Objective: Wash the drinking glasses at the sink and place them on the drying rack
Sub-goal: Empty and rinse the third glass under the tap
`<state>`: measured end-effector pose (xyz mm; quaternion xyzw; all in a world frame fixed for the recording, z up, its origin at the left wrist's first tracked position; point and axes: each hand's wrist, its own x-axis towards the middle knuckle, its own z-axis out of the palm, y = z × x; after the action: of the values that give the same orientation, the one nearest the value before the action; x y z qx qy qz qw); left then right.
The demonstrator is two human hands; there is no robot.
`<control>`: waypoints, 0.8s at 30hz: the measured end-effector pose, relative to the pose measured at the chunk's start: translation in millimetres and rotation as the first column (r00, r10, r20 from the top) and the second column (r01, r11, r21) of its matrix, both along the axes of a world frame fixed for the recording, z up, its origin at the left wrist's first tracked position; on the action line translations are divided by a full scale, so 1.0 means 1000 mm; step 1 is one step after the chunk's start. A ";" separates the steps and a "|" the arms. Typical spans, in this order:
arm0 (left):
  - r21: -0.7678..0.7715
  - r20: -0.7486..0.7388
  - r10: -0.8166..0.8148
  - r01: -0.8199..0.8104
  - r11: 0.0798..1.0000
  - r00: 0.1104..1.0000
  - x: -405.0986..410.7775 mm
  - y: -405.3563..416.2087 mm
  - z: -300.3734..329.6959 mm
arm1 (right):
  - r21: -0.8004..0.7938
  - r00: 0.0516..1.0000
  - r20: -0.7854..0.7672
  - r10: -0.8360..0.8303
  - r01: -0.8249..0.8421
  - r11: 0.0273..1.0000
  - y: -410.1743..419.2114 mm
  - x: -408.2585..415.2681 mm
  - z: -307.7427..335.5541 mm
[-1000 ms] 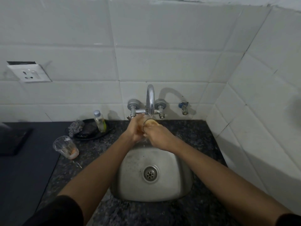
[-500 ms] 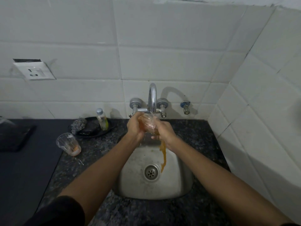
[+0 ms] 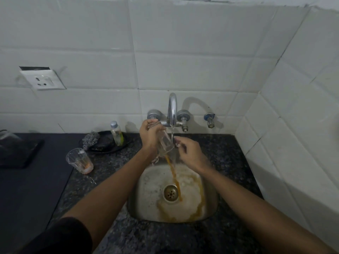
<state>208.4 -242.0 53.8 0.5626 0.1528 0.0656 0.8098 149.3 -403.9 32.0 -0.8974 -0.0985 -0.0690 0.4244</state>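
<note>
- The drinking glass (image 3: 164, 143) is over the sink, tipped mouth-down just under the tap spout, and a stream of orange liquid (image 3: 174, 177) pours from it towards the drain.
- The left hand (image 3: 150, 137) has its grip wrapped round the upper, base end of the glass, fingers curled about it.
- The right hand (image 3: 190, 153) sits just beside the glass's lower rim, fingers loosely bent; its fingertips are at the rim, but I cannot tell whether they pinch it or only touch.
- A thin run of water falls from the tap (image 3: 172, 109) between the two hands.
- The steel sink (image 3: 211, 204) below is smeared with orange residue around the drain (image 3: 171, 192).
- A second glass (image 3: 79, 160) stands upright on the worktop (image 3: 117, 162) to the left, well apart from the sink, with an orange film at its bottom.
- Behind it a dark dish (image 3: 106, 143) holds a steel scrubber (image 3: 90, 140) and a small bottle (image 3: 116, 132) with yellowish liquid.
- A dark tray-like slab (image 3: 18, 151) lies at the far left edge.
- A wall socket (image 3: 42, 79) is fixed to the white tiles above it, and a separate small valve (image 3: 209, 120) juts from the wall right of the tap.
- Both forearms reach across the near rim of the sink, covering part of the worktop there.
</note>
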 end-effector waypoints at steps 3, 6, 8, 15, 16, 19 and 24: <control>0.043 0.057 -0.011 0.008 0.999 0.998 0.002 0.000 0.008 | -0.238 0.944 0.262 0.199 -0.137 0.962 0.003 -0.008 -0.002; -0.013 0.067 -0.016 0.017 1.000 0.998 0.006 0.001 0.009 | -0.395 0.849 0.412 0.330 -0.160 0.904 0.003 -0.002 -0.015; -0.064 0.017 -0.003 0.004 0.998 1.000 0.010 0.002 0.008 | -0.429 0.817 0.448 0.364 -0.160 0.889 0.003 0.002 -0.019; -0.315 -0.131 -0.316 0.263 0.912 0.940 -0.002 0.000 0.012 | -0.314 0.777 0.553 0.299 -0.139 0.939 0.017 0.014 -0.009; -0.330 -0.124 -0.330 0.275 0.903 0.936 -0.001 -0.001 0.009 | -0.346 0.760 0.560 0.330 -0.148 0.927 0.016 0.019 -0.008; -0.385 -0.085 -0.400 0.340 0.858 0.913 -0.001 -0.004 0.001 | -0.351 0.772 0.549 0.319 -0.133 0.927 0.016 0.032 0.001; -0.244 -0.123 -0.392 0.355 0.903 0.912 0.004 -0.005 -0.010 | -0.339 0.774 0.577 0.260 -0.064 0.939 0.012 0.034 0.012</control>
<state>212.8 -247.0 44.0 0.4935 0.1162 -0.1561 0.8477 183.8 -391.8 43.6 -0.8676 -0.3180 -0.3034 0.2325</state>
